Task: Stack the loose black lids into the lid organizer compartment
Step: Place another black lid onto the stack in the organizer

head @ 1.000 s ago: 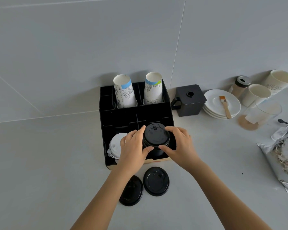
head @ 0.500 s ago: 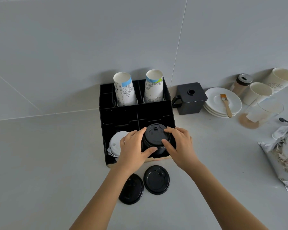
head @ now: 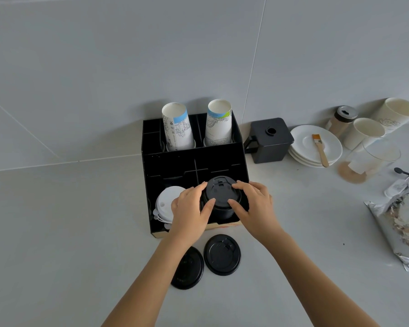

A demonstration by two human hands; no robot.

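Observation:
A black organizer (head: 194,161) stands against the wall. In its front right compartment sits a stack of black lids (head: 221,193). My left hand (head: 190,210) grips the stack's left side and my right hand (head: 254,207) grips its right side, fingers curled over the top lid. Two loose black lids lie flat on the counter in front of the organizer: one (head: 222,254) fully in view, the other (head: 188,269) partly hidden under my left forearm. White lids (head: 167,204) fill the front left compartment.
Two paper cup stacks (head: 178,127) stand in the organizer's back row. To the right are a black box (head: 269,140), white saucers (head: 316,147) with a brush, paper cups (head: 364,133), a shaker, a clear glass (head: 373,159) and a foil bag (head: 401,223).
Both hands have stayed on the black lid stack, with the thumbs drawn a little closer over its front. The two loose lids have not moved.

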